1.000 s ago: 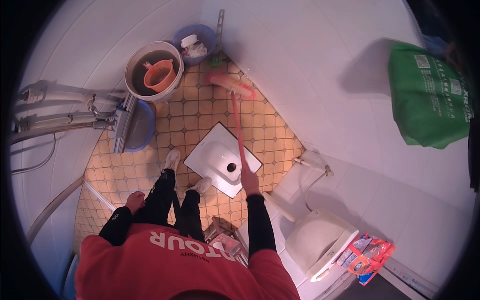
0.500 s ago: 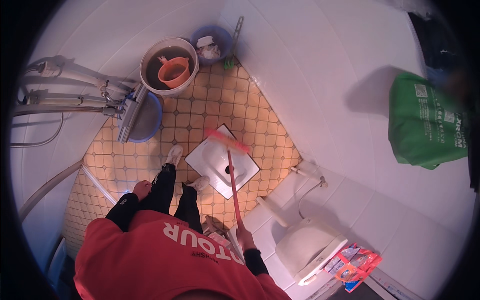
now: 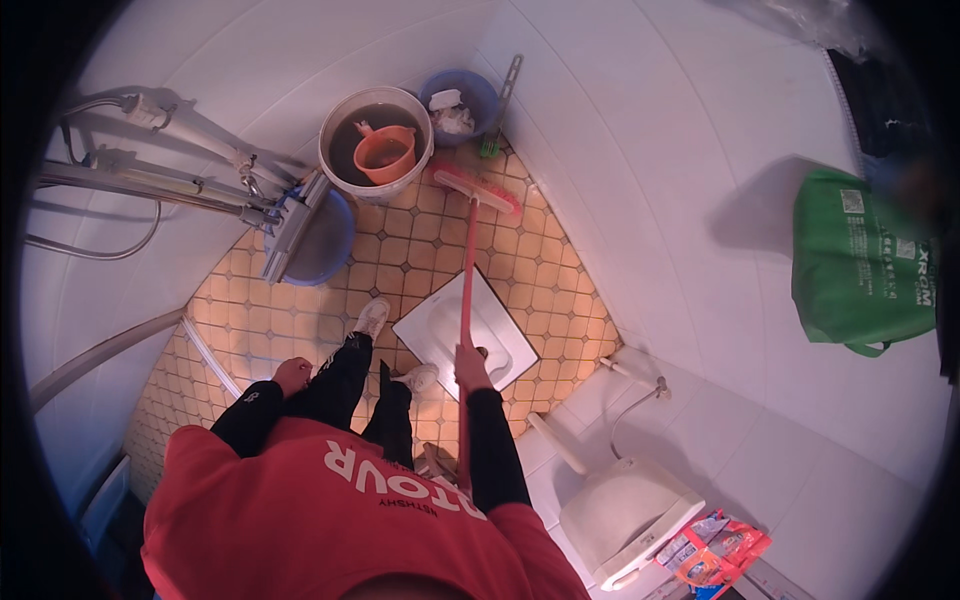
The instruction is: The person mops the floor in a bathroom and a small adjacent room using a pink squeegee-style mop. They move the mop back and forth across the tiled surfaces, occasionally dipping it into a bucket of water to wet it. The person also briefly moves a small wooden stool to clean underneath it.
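Observation:
My right hand [image 3: 471, 369] is wrapped round the long red handle of a floor brush [image 3: 469, 265]. The arm reaches forward over the white squat toilet [image 3: 505, 330] set in the floor. Pink-red bristles edge the brush head [image 3: 478, 189], which rests on the tiles beyond the toilet, just right of a large white bucket [image 3: 331, 150]. The handle's lower end runs back beside my body. Close to my left thigh, my left hand [image 3: 293, 375] hangs with its fingers curled and nothing visible in them.
An orange dipper [image 3: 386, 155] floats in the bucket's dark water. Behind stand a blue bin [image 3: 480, 95] and a green-ended brush [image 3: 491, 142]. Pipes [image 3: 190, 130] and a blue basin [image 3: 345, 245] are left; a white cistern [image 3: 625, 510] and green bag [image 3: 855, 265] are right.
My right hand has pushed forward, carrying the brush head from over the squat toilet to the tiles beyond it. The left hand stays by my thigh. The whole view has shifted slightly.

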`<state>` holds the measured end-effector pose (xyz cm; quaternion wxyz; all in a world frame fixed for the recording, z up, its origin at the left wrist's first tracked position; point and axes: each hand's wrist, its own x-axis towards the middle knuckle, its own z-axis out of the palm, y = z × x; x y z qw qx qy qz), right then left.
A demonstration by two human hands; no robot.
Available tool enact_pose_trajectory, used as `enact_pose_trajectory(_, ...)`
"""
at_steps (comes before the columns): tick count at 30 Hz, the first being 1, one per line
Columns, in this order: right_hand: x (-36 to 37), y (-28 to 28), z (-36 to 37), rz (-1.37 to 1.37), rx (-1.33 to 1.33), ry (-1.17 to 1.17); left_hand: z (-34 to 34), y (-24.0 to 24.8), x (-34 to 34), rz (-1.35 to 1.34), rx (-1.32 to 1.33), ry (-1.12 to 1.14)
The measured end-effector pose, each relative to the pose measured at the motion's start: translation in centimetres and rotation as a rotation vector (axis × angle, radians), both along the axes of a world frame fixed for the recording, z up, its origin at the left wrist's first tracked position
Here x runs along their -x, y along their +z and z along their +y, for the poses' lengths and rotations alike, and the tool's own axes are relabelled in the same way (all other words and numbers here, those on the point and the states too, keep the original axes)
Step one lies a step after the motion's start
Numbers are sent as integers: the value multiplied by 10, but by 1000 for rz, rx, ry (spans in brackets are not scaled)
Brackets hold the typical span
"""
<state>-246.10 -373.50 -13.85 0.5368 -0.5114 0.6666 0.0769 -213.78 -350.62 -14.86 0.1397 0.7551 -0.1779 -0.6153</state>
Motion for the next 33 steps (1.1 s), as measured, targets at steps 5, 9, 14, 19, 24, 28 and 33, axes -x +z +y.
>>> enact_pose_trajectory(5,28,-29,61,178,269,687,2,-1,-15,71,-77,60)
enact_pose_trajectory(9,71,54,127,266,73,749,38,-21,-22,-70,-18,-127)
enact_pose_trajectory(14,115,140,145,275,-90,505,8,-21,-14,-85,64,-153)
enact_pose_trajectory(19,111,128,124,235,3,240,-3,-20,-11,5,68,-50)
enact_pose_trajectory(24,13,34,17,150,241,251,20,-18,-28,-28,50,-85)
enact_pose_trajectory(28,-129,28,-38,51,-7,8,55,-8,-38,4,-77,115)
enact_pose_trajectory(33,-23,-30,49,229,419,918,39,-13,-56,35,-121,95)
